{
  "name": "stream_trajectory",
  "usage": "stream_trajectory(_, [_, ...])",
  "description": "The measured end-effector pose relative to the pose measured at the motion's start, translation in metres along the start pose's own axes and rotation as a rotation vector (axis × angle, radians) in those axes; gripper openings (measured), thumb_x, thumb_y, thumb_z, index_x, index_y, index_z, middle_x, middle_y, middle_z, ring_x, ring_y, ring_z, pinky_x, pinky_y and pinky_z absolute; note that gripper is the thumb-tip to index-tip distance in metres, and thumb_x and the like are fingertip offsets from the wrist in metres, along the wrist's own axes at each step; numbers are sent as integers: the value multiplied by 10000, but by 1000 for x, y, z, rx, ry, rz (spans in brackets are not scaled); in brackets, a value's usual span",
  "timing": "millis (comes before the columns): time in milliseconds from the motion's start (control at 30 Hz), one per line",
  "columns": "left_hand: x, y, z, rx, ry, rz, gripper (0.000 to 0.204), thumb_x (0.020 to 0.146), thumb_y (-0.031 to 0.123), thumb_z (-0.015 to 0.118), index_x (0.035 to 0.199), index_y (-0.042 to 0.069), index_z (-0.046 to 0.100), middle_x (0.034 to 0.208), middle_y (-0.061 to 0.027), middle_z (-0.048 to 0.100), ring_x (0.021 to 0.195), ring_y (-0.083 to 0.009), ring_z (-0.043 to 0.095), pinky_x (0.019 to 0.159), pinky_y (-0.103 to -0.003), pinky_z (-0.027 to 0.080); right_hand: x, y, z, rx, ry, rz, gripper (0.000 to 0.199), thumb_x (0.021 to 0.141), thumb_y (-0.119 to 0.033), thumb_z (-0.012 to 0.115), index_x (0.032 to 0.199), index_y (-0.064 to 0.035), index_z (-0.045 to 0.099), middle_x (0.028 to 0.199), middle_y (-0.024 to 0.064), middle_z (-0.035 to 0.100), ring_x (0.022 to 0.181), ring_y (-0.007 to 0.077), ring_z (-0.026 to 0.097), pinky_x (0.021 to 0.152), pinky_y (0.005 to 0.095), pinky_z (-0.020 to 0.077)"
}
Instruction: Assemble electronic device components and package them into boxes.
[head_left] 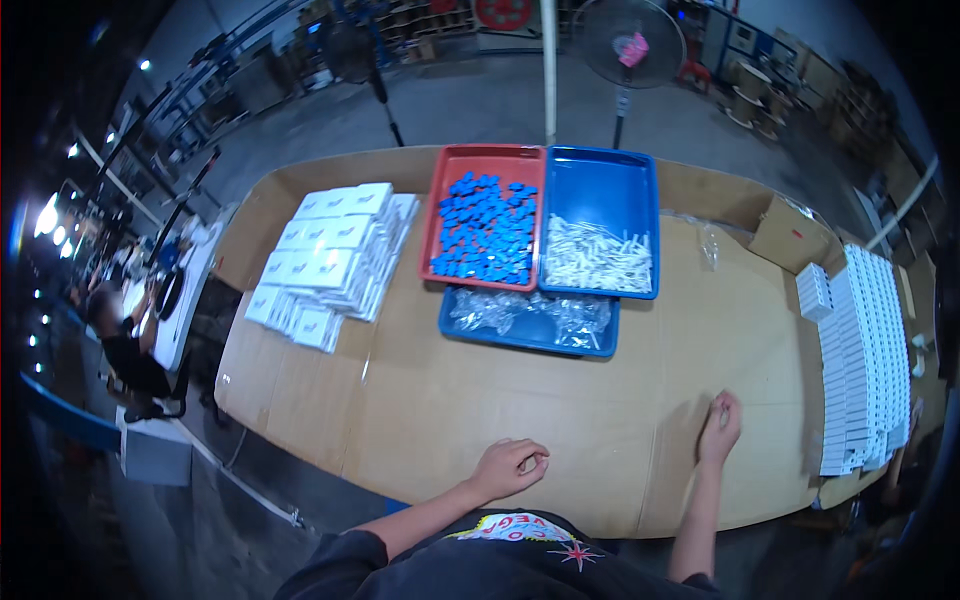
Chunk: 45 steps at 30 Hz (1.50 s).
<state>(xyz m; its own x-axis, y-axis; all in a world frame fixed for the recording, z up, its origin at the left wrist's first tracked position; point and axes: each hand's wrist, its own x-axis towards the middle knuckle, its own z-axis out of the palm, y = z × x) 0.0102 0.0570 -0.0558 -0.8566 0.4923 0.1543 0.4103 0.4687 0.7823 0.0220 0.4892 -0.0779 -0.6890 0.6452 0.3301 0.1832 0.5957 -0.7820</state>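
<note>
Over the near edge of the cardboard-covered table, my left hand (508,470) is closed, its thumb and fingers curled into a loop with nothing seen inside. Farther right, my right hand (718,430) hovers above or rests on the cardboard, which I cannot tell; its fingers are curled in too, with no object visible. Ahead of my hands lies a blue tray (480,338) with clear plastic bags (580,318). Partly over it sit a red tray (437,215) of small blue pieces (485,230) and a blue tray (605,185) of thin white pieces (600,258).
Stacked flat white boxes (320,255) stand at the table's left. Long rows of white boxes (865,370) line the right end, beside a small white block (814,292). Raised cardboard walls (705,190) edge the back. Beyond are fans (628,50); a person (130,340) sits far left.
</note>
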Motion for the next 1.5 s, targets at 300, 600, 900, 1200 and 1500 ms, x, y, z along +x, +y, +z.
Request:
stream_trajectory(300, [-5, -10, 3, -68, 15, 67, 179, 929, 265, 734, 1042, 127, 740, 855, -7, 735, 641, -164, 638, 702, -340, 505, -188, -143, 61, 390, -378, -36, 85, 1006, -43, 603, 1008, 29, 648, 1182, 183, 690, 1081, 281, 683, 961, 397, 543])
stream_trajectory(600, [-20, -51, -49, -691, 141, -231, 255, 1067, 181, 587, 1237, 25, 694, 989, -50, 758, 796, -112, 662, 750, -283, 556, -208, -211, 76, 286, -748, -391, 75, 930, -40, 697, 978, 11, 669, 1255, 188, 664, 1145, 334, 685, 1003, 402, 529])
stream_trajectory(900, [-144, -134, -171, -36, 795, -496, 236, 965, 173, 674, 1167, 63, 727, 1061, -125, 744, 1011, -279, 699, 935, -389, 538, -211, -257, 88, 204, -989, -396, 169, 967, -75, 693, 1108, 15, 719, 1101, 160, 741, 1042, 306, 730, 944, 370, 561])
stream_trajectory(1200, [-164, -121, -180, 435, 863, -495, 476, 807, 245, 768, 1234, 70, 654, 1284, -139, 616, 1321, -364, 521, 1135, -505, 364, -80, -398, 175, 48, -1005, -651, 165, 962, -111, 716, 1083, 1, 726, 1046, 148, 763, 998, 286, 743, 882, 360, 563])
stream_trajectory(1500, [-165, -130, -182, 348, 945, -530, 308, 811, 187, 737, 1095, 74, 694, 1188, -112, 656, 1262, -370, 578, 1089, -500, 434, 49, -585, 433, 205, -1110, -962, 296, 1037, -153, 590, 1261, 32, 646, 1168, 171, 736, 1095, 229, 705, 959, 363, 540])
